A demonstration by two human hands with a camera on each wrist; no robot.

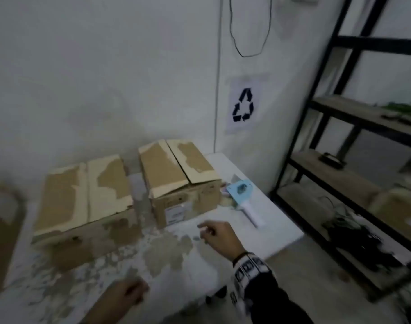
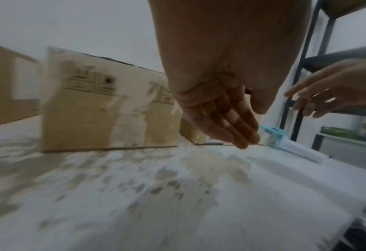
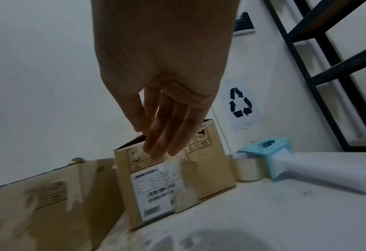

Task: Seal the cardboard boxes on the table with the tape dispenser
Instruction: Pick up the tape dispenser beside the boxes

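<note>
Two worn cardboard boxes stand side by side at the back of the white table (image 1: 265, 216): a wide left box (image 1: 82, 197) and a taller right box (image 1: 178, 176) with a shipping label (image 3: 154, 191) on its front. Both have their top flaps folded down. A tape dispenser (image 1: 243, 199), light blue with a white handle, lies on the table just right of the taller box. My right hand (image 1: 213, 232) hovers over the table in front of that box, left of the dispenser, fingers relaxed and empty. My left hand (image 1: 127, 293) is low near the table's front edge, fingers straight (image 2: 231, 125), holding nothing.
A black metal shelf rack (image 1: 354, 141) with wooden boards stands close to the table's right side, with cables and small items on it. Another cardboard piece (image 1: 3, 220) is at the far left. The wall behind carries a recycling sign (image 1: 243, 105). The tabletop is stained and peeling.
</note>
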